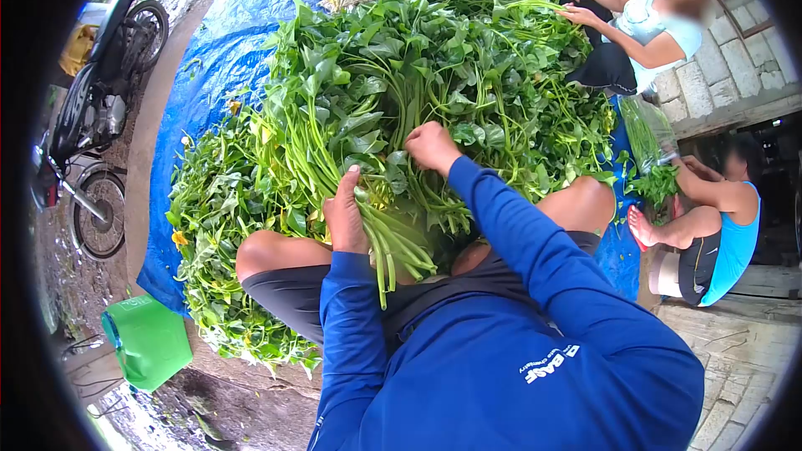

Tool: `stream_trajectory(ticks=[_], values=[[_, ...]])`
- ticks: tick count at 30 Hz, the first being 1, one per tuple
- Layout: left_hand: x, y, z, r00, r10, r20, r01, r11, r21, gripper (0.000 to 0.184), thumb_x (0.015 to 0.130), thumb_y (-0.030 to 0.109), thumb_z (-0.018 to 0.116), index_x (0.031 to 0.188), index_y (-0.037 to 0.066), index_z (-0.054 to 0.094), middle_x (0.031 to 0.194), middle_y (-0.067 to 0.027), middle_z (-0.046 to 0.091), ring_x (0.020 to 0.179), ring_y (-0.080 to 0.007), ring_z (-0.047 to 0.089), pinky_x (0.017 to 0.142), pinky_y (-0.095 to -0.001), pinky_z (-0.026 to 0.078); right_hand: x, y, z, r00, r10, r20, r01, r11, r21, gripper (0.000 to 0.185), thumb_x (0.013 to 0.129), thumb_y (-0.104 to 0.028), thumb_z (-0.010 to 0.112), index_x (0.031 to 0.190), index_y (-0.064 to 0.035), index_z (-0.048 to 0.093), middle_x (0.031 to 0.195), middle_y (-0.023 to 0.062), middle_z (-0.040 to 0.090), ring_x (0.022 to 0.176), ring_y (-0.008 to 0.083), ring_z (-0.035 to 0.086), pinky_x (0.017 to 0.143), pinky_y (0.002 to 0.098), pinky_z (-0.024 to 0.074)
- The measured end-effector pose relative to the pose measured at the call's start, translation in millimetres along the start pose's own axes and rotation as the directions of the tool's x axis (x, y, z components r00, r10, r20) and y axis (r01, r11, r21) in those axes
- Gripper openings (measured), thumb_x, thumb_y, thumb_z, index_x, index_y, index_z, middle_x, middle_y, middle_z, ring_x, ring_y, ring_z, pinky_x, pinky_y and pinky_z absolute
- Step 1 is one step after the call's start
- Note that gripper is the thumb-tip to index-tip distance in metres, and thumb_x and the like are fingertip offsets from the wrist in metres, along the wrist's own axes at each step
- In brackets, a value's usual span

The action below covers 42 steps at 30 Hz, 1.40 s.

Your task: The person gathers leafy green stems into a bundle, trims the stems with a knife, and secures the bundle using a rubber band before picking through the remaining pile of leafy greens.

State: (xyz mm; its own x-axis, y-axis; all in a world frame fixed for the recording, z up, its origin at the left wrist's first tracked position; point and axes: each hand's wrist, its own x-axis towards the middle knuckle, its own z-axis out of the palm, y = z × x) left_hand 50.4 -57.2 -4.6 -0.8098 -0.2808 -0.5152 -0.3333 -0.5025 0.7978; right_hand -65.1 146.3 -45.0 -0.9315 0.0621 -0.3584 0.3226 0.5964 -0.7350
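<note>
My left hand (345, 215) is wrapped round a bunch of leafy green stems (390, 242). The cut ends point down toward my lap, and the leaves spread up over the pile. To its right, my right hand (432, 149) has its fingers curled in a pinch against the foliage; what lies between the fingertips is hidden. Both hands are in front of a large heap of leafy greens (451, 58), which look like sweet potato tops, piled between and beyond my bent knees.
Under the heap lies a blue tarp (225, 50). A green plastic container (150, 342) stands at lower left, and a motorcycle (104, 108) is parked beyond. On the right, one person (660, 42) holds stems; another person (727, 209) sits beside bundled greens (647, 138).
</note>
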Motion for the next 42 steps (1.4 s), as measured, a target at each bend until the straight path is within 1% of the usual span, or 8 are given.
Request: stream_trajectory(ticks=[2,9,28,30,33,35,39,42], values=[[2,-4,2,1.0,0.025,-0.012,-0.025,1.0,-0.004,0.04,0.089,0.041,0.089,0.099,0.006,0.074,0.077,-0.0015,0.064,0.061,-0.0113,0.058,0.057,-0.0273,0.046,10,14,33,0.981,-0.045,-0.188,0.031,0.996,-0.079,0.032,0.09,-0.028,0.068,0.099,0.0005,0.081,0.109,0.0332,0.075,0.109,0.0505,0.072,0.099,0.0541,0.058],[-5,1,4,1.0,0.006,-0.025,-0.005,1.0,0.017,0.038,0.09,0.041,0.089,0.096,0.007,0.073,0.076,-0.0019,0.064,0.062,-0.0114,0.059,0.058,-0.0277,0.046,17,-17,32,0.947,0.118,-0.298,-0.171,0.972,-0.162,0.034,0.092,-0.03,0.069,0.106,-0.0002,0.075,0.115,0.0309,0.075,0.115,0.049,0.072,0.101,0.0529,0.0573],[-3,9,6,1.0,-0.019,0.001,0.019,0.997,-0.072,0.03,0.094,0.019,0.083,0.116,0.0,0.075,0.102,-0.0045,0.075,0.081,-0.0128,0.068,0.072,-0.0312,0.058,31,-36,1,0.953,-0.098,-0.287,0.062,0.989,-0.132,0.026,0.094,-0.025,0.067,0.115,-0.0094,0.062,0.111,0.0273,0.075,0.106,0.0496,0.071,0.094,0.0552,0.0554],[-3,7,6,0.999,0.05,-0.007,-0.05,0.998,-0.049,0.029,0.092,0.031,0.086,0.099,0.005,0.074,0.081,-0.0006,0.065,0.065,-0.0114,0.061,0.061,-0.0284,0.05,32,-38,-15,0.939,-0.177,-0.296,0.136,0.979,-0.154,0.024,0.098,-0.025,0.065,0.115,-0.0091,0.058,0.11,0.0269,0.075,0.106,0.0495,0.071,0.094,0.0553,0.0549],[1,0,3,0.996,0.091,0.015,-0.09,0.995,-0.044,0.033,0.09,0.036,0.088,0.09,0.007,0.073,0.07,0.0006,0.061,0.057,-0.0111,0.058,0.055,-0.0271,0.047,54,-35,-49,0.938,-0.233,-0.258,0.247,0.969,0.025,0.026,0.1,-0.023,0.07,0.115,-0.0053,0.059,0.103,0.0231,0.074,0.096,0.0416,0.074,0.09,0.0479,0.0567],[4,-1,5,0.996,0.085,0.034,-0.083,0.995,-0.062,0.033,0.09,0.036,0.088,0.089,0.006,0.073,0.07,0.0,0.061,0.056,-0.0115,0.059,0.054,-0.0272,0.048,38,-67,-83,0.963,-0.223,-0.15,0.246,0.956,0.159,0.028,0.101,-0.019,0.073,0.124,-0.0038,0.066,0.098,0.008,0.073,0.079,0.0177,0.071,0.079,0.0379,0.0581],[4,0,7,0.998,0.042,0.041,-0.04,0.997,-0.06,0.035,0.09,0.035,0.087,0.086,0.006,0.07,0.069,-0.0008,0.062,0.054,-0.0122,0.06,0.051,-0.0279,0.05,15,-100,-145,0.952,-0.085,0.293,-0.04,0.918,0.395,0.033,0.102,-0.019,0.075,0.132,-0.007,0.069,0.097,-0.0015,0.071,0.078,0.0087,0.062,0.072,0.0299,0.0578],[8,-1,12,0.999,0.03,0.045,-0.028,0.998,-0.052,0.034,0.091,0.035,0.087,0.087,0.006,0.07,0.069,-0.0006,0.062,0.055,-0.0122,0.06,0.051,-0.0279,0.05,-7,-111,-160,0.948,-0.156,0.276,0.021,0.899,0.437,0.029,0.103,-0.02,0.075,0.129,-0.0081,0.071,0.102,-0.0007,0.073,0.081,0.0098,0.065,0.075,0.0322,0.0587]])
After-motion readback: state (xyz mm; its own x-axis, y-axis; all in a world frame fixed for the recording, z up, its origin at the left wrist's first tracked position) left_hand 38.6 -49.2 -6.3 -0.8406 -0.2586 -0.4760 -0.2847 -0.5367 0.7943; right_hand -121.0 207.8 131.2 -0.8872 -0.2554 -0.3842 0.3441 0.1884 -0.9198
